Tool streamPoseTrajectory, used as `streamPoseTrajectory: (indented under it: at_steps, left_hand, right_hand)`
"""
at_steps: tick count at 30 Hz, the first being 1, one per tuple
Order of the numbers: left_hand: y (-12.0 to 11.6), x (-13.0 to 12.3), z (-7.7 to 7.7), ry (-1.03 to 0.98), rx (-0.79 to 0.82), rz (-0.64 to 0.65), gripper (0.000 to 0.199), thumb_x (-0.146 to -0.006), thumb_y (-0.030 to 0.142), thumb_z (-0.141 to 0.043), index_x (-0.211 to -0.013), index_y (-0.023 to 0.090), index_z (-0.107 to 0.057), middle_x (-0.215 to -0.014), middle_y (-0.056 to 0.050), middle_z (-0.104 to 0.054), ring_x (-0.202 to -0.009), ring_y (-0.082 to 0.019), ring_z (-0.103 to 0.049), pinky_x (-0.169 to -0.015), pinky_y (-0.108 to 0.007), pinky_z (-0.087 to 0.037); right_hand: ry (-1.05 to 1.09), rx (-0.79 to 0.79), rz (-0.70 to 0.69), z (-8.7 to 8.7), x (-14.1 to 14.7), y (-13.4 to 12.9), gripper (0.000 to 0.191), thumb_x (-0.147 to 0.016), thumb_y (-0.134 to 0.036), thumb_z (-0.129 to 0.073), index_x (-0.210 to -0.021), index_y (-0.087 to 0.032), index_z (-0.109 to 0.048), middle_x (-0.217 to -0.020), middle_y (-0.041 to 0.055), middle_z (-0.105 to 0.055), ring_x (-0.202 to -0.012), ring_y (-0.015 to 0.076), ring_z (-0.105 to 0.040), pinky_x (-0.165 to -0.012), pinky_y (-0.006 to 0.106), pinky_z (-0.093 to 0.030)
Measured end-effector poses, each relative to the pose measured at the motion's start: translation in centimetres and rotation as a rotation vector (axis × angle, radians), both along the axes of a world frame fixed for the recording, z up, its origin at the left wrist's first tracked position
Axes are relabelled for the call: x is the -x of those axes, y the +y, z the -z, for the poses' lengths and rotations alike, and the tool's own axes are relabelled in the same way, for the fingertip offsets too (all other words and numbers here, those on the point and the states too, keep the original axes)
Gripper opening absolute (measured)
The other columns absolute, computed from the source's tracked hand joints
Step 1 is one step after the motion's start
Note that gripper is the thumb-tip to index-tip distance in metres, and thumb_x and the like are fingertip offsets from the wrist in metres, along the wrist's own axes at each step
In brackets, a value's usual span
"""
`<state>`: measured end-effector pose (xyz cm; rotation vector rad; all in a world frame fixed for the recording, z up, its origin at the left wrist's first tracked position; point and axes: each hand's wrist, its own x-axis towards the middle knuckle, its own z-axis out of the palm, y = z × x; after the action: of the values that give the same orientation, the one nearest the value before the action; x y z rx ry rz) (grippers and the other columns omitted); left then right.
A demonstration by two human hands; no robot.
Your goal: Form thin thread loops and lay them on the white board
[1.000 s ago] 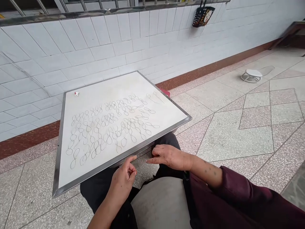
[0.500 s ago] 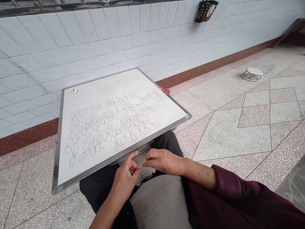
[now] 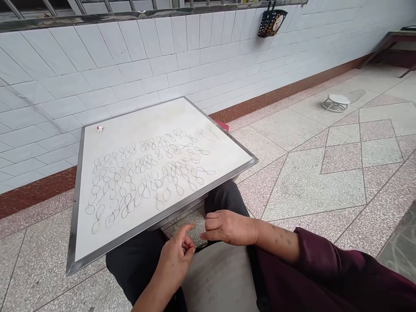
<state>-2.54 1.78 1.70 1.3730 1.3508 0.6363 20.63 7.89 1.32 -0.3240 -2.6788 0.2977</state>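
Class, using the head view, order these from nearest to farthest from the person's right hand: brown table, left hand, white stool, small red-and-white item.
From the right hand:
1. Left hand: just beside it, on its left.
2. Small red-and-white item: far-left corner of the white tabletop.
3. White stool: on the floor, right.
4. Brown table: upper right, beyond the stool.

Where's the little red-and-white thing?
In the head view, the red-and-white thing is at the left, on the table, near its far left corner by the tiled wall.
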Motion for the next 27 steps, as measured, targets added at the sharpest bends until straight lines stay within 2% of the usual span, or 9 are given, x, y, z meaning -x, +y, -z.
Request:
streamPoseTrajectory:
  at_steps: [5,10,17,23,27]
  left_hand:
    - [-0.4,-0.7,0.8,-0.024,0.009,-0.016,0.049,-0.07,0.014,-0.062,-0.117,0.026,-0.069,-0.068,0.0,-0.065,-0.063,-0.02,-0.058,-0.062,-0.031,-0.042]
    - [-0.5,-1.0,0.4,-0.128,0.037,-0.108,0.05,-0.071,0.02,-0.068,-0.12,0.025,-0.067,-0.071,-0.001,-0.065,-0.065,-0.02,-0.059,-0.062,-0.03,-0.043]
    - [-0.8,-0.9,0.3,-0.177,0.108,-0.123,0.057,-0.072,0.025,-0.07,-0.128,0.02,-0.061,-0.072,-0.001,-0.064,-0.064,-0.019,-0.056,-0.06,-0.03,-0.044]
    - [-1.0,-1.0,0.5,-0.132,0.053,-0.046,0.049,-0.076,0.021,-0.063,-0.125,0.02,-0.061,-0.073,0.0,-0.061,-0.067,-0.018,-0.055,-0.065,-0.031,-0.043]
    - [-1.1,-1.2,0.3,-0.084,0.054,-0.007,0.05,-0.075,0.019,-0.059,-0.125,0.021,-0.061,-0.074,0.001,-0.06,-0.068,-0.018,-0.055,-0.067,-0.032,-0.043]
  right_hand:
    - [-0.035,-0.041,-0.001,0.2,-0.6,-0.5,0.025,-0.104,-0.018,-0.043,-0.108,-0.018,-0.068,-0.078,0.0043,-0.058,-0.072,0.0174,-0.051,-0.061,0.03,-0.041]
    - [0.009,-0.023,0.056,0.1,-0.7,-0.4,0.028,-0.104,-0.016,-0.041,-0.109,-0.017,-0.068,-0.076,0.0036,-0.057,-0.07,0.0162,-0.049,-0.061,0.029,-0.039]
    - [0.029,-0.017,0.062,-0.3,-0.3,-0.5,0.031,-0.106,-0.022,-0.04,-0.108,-0.015,-0.071,-0.076,0.003,-0.059,-0.069,0.016,-0.049,-0.059,0.028,-0.039]
    - [0.008,0.009,0.02,-1.2,-1.0,-0.4,0.023,-0.104,-0.02,-0.048,-0.112,-0.016,-0.07,-0.083,0.0036,-0.063,-0.074,0.0154,-0.052,-0.061,0.027,-0.04]
    - [-0.024,0.003,-0.017,-0.9,-1.8,-0.3,0.023,-0.103,-0.016,-0.048,-0.113,-0.014,-0.068,-0.084,0.0046,-0.063,-0.073,0.0157,-0.05,-0.065,0.027,-0.043]
